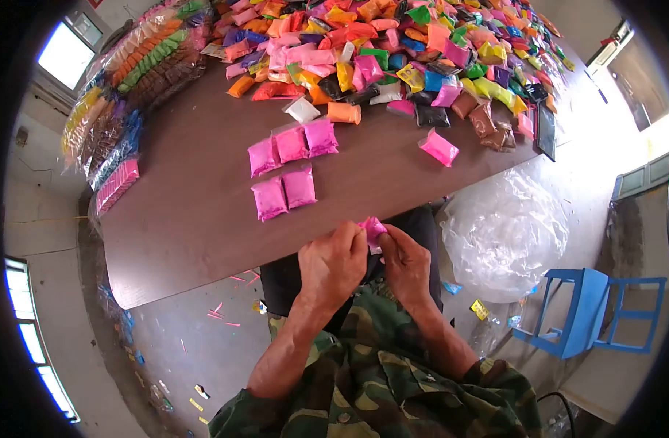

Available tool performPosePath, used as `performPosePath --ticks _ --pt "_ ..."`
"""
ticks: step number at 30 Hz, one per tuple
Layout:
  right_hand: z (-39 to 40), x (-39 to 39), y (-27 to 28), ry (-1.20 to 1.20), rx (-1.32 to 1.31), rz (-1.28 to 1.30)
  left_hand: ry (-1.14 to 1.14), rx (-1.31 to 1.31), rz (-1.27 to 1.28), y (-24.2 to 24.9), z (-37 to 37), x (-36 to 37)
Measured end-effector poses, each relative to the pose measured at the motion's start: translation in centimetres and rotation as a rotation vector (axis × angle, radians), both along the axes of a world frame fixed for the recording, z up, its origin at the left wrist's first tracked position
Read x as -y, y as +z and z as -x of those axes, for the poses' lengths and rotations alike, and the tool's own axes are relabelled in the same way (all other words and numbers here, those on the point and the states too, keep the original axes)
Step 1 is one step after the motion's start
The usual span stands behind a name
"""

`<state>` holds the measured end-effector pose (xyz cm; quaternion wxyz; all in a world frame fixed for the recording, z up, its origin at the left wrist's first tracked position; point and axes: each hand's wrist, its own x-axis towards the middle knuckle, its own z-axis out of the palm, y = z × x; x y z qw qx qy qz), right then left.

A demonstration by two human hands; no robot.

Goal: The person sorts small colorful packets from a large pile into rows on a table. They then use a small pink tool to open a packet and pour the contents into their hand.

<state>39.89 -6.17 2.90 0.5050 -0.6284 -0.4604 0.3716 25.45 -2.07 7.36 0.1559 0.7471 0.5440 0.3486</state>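
Observation:
Just past the table's near edge, over my lap, both hands pinch a small bright pink packet (373,228). My left hand (333,261) is closed with its fingers curled at the packet's left side. On the other side, my right hand (407,261) grips it between thumb and fingers. Part of the packet is covered by the fingers. Closest on the brown table (203,219) lie two pink packets (299,187) side by side, with a row of three more pink packets (291,144) behind them. A single pink packet (439,147) rests farther right.
A large heap of multicoloured packets (393,51) covers the back of the table. Bundled packets in clear plastic (141,80) line its left side. At right on the floor are a big clear plastic bag (506,237) and a blue stool (579,314). Scraps litter the floor.

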Motion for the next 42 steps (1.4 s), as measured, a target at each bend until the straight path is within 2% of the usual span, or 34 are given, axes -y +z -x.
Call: performPosePath --ticks 8,17,24,26,30,33,37,41,42 --pt "0.0 -0.2 0.3 0.024 0.027 -0.049 0.023 -0.200 -0.041 -1.1 0.9 -0.4" --pt "-0.1 0.0 -1.2 -0.022 -0.007 -0.118 -0.001 -0.039 -0.058 0.6 0.3 0.6" --pt "0.4 -0.1 -0.5 -0.019 -0.041 -0.131 -0.026 -0.118 -0.116 -1.2 -0.1 0.3" --pt "0.1 -0.3 -1.0 0.000 0.008 -0.139 0.004 -0.187 -0.134 -1.5 0.4 0.0" --pt "-0.3 -0.4 0.4 -0.008 0.146 -0.133 0.060 -0.169 -0.051 -1.1 1.4 -0.7" --pt "-1.4 -0.9 1.1 -0.041 0.282 -0.381 0.050 -0.077 -0.011 -0.6 2.0 -0.4" --pt "-3.0 -2.7 3.4 -0.089 0.524 -0.462 0.047 0.004 -0.034 -1.1 2.5 0.0" --pt "-4.2 -6.7 4.0 -0.021 0.717 -0.673 0.069 0.052 -0.074 -1.4 3.4 0.3" --pt "-4.6 -7.2 3.3 0.053 0.763 -0.637 0.078 0.053 -0.051 -1.5 3.8 0.4"
